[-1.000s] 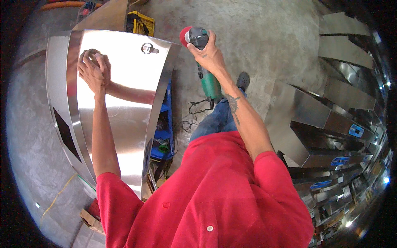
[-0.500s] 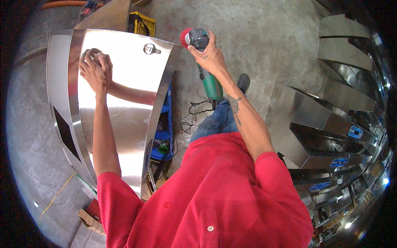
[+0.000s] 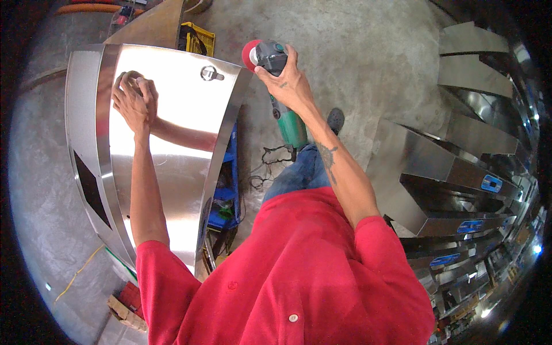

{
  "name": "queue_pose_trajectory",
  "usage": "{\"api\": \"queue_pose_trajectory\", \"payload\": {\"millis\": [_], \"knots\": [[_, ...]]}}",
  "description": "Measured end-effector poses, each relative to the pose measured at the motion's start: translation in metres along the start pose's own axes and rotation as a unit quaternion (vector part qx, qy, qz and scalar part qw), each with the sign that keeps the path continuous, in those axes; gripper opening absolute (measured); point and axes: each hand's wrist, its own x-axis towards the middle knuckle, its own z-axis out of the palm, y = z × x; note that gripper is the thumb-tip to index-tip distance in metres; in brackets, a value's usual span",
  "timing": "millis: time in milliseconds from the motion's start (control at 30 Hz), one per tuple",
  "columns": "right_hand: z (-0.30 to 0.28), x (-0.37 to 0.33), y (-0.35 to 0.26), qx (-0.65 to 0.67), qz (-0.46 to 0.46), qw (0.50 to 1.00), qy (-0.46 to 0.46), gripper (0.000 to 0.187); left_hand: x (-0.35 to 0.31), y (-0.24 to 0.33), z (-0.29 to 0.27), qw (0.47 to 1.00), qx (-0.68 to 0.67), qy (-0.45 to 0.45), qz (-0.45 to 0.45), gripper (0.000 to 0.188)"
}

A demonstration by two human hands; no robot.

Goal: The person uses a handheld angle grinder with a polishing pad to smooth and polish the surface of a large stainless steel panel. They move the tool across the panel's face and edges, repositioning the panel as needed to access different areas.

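Note:
My right hand (image 3: 289, 84) grips the head of a green and black angle grinder (image 3: 292, 131) with a red and white disc (image 3: 249, 56). Its disc stands at the far right corner of a shiny sheet-metal cabinet (image 3: 172, 103); whether it touches the edge I cannot tell. On the cabinet's mirror-like top, my left hand (image 3: 134, 106) rests with fingers apart and bent, and its reflection shows beside it. A small round fitting with a tab (image 3: 212, 73) sits near the far right corner of that top.
Stacked metal housings (image 3: 448, 167) line the right side. A blue rack (image 3: 229, 195) stands beside the cabinet, close to the grinder's black cord (image 3: 276, 154) on the concrete floor. Beyond the cabinet are a yellow crate (image 3: 198, 39) and a brown board (image 3: 150, 26).
My right hand has shifted the grinder slightly left, bringing its disc closer to the cabinet's corner. My left hand stays on the top, almost unmoved.

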Motion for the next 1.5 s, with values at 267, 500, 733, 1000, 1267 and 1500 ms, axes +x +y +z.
{"api": "queue_pose_trajectory", "payload": {"millis": [267,500,733,1000,1267,1500], "knots": [[-0.008,-0.006,-0.018,0.028,-0.050,0.998,0.000,0.108,0.003,0.005,-0.003,1.000,-0.003,-0.002,0.000,0.051],[-0.008,0.002,-0.009,0.037,-0.071,0.997,0.002,0.104,0.000,0.000,-0.001,1.000,0.001,-0.012,-0.004,0.053],[0.010,0.020,0.048,-0.018,0.023,0.999,-0.031,0.108,-0.001,-0.010,0.007,1.000,0.020,-0.011,0.009,0.053],[-0.007,-0.005,0.083,0.022,0.115,0.993,-0.025,0.113,0.020,0.067,-0.031,0.996,-0.050,-0.074,0.008,0.049],[-0.034,-0.033,0.086,0.031,0.195,0.980,-0.034,0.115,0.016,0.215,-0.025,0.882,-0.022,-0.294,0.367,0.033],[-0.030,-0.036,0.082,0.041,0.164,0.986,0.011,0.106,0.012,0.195,0.008,0.876,0.064,-0.287,0.382,0.021]]}}
